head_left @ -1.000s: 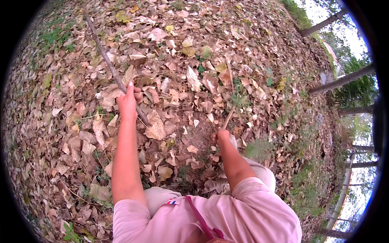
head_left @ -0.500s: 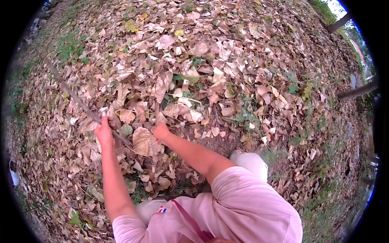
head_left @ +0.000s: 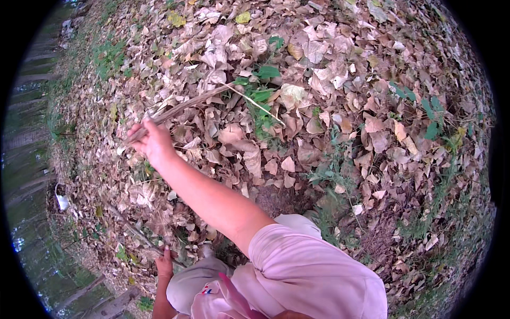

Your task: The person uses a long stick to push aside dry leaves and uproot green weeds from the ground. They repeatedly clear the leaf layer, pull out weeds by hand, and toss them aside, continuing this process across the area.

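Note:
My right hand [head_left: 152,140] reaches out to the left over the dry leaves, its fingers wrapped round a rough brown stick [head_left: 192,102]. That stick slants up to the right, and its far tip meets or crosses a thin pale stem [head_left: 260,106] by some green leaves. Lower down, close to my left knee, my left hand [head_left: 164,263] grips a longer, thinner stick [head_left: 132,228]. This one slopes from the upper left toward my leg. Part of my left hand and forearm lies beside the knee, at the lower edge.
Fallen brown leaves [head_left: 329,143] cover the ground, with green plants [head_left: 433,114] among them. Bare soil [head_left: 279,199] shows near my right knee. A white object [head_left: 62,202] lies at the left, near several tree trunks [head_left: 37,77].
My right hand has swung left, with the brown stick now slanting across the leaves. My left hand has drawn back toward my knee with its stick. The view has turned, showing more trees at left.

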`<state>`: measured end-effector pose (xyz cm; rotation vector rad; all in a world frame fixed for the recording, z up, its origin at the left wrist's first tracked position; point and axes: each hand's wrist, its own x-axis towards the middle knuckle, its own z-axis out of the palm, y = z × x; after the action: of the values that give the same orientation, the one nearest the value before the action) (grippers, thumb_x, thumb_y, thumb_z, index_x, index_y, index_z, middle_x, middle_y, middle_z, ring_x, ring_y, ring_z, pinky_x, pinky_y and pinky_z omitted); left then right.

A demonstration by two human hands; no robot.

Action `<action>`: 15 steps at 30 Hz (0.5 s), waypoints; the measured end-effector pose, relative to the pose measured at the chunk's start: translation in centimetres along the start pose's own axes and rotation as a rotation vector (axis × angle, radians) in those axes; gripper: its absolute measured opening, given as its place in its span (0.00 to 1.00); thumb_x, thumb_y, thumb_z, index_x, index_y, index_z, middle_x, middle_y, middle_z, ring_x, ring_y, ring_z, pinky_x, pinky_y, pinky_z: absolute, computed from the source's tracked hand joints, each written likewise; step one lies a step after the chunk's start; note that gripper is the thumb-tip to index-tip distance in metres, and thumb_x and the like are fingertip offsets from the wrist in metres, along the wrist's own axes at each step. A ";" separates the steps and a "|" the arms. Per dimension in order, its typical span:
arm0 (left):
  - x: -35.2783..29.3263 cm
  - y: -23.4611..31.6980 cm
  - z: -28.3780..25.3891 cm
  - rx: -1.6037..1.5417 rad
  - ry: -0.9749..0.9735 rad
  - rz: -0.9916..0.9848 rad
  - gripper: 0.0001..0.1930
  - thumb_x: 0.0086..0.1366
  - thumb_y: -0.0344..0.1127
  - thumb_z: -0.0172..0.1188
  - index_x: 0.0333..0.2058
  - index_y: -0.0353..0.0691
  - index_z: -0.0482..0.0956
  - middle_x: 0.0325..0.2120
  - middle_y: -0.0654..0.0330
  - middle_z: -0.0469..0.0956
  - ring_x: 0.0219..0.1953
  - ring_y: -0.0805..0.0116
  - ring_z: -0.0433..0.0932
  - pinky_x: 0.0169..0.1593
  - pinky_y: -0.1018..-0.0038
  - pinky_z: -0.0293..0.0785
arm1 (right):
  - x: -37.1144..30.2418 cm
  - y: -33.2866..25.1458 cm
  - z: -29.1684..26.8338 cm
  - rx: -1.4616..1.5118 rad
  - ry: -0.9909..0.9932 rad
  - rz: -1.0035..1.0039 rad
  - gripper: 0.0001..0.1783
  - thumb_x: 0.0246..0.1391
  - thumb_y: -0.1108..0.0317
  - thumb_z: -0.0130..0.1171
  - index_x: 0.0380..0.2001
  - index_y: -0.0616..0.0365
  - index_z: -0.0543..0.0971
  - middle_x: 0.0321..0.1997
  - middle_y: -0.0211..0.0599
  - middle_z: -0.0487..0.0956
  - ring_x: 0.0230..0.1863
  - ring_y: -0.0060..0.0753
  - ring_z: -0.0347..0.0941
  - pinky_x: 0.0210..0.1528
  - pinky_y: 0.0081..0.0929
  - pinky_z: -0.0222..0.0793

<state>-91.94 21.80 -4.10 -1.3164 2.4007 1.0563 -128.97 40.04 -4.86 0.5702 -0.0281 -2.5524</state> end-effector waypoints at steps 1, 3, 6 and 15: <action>-1.0 2.4 0.0 0.069 -0.106 0.004 0.14 0.63 0.41 0.49 0.37 0.34 0.70 0.18 0.60 0.73 0.21 0.74 0.70 0.28 0.79 0.67 | -0.4 0.2 0.4 -0.012 -0.095 0.033 0.13 0.59 0.61 0.40 0.26 0.57 0.65 0.26 0.37 0.74 0.35 0.34 0.74 0.42 0.35 0.74; -3.0 5.9 0.1 0.108 -0.202 -0.008 0.15 0.63 0.42 0.49 0.38 0.34 0.71 0.17 0.60 0.73 0.21 0.73 0.71 0.28 0.79 0.67 | -1.8 1.1 0.8 0.021 -0.239 0.103 0.15 0.58 0.56 0.41 0.27 0.55 0.68 0.28 0.35 0.75 0.37 0.32 0.73 0.41 0.36 0.74; -3.8 9.1 1.2 0.019 -0.166 0.014 0.15 0.63 0.42 0.49 0.38 0.34 0.71 0.16 0.61 0.72 0.20 0.73 0.71 0.28 0.78 0.68 | -5.3 1.1 2.7 0.062 -0.426 0.248 0.13 0.57 0.57 0.44 0.29 0.56 0.69 0.35 0.38 0.75 0.39 0.33 0.73 0.41 0.35 0.75; 5.3 14.6 9.2 -0.193 -0.144 0.121 0.15 0.63 0.41 0.50 0.39 0.35 0.73 0.19 0.63 0.72 0.19 0.77 0.69 0.23 0.81 0.65 | -4.8 -6.4 -3.1 -0.313 -0.260 0.117 0.12 0.56 0.63 0.47 0.34 0.63 0.69 0.35 0.43 0.77 0.35 0.38 0.76 0.36 0.36 0.76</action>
<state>-108.14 29.59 -6.20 -1.1173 2.3445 1.3971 -127.15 48.20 -6.60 0.1130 0.2357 -2.4333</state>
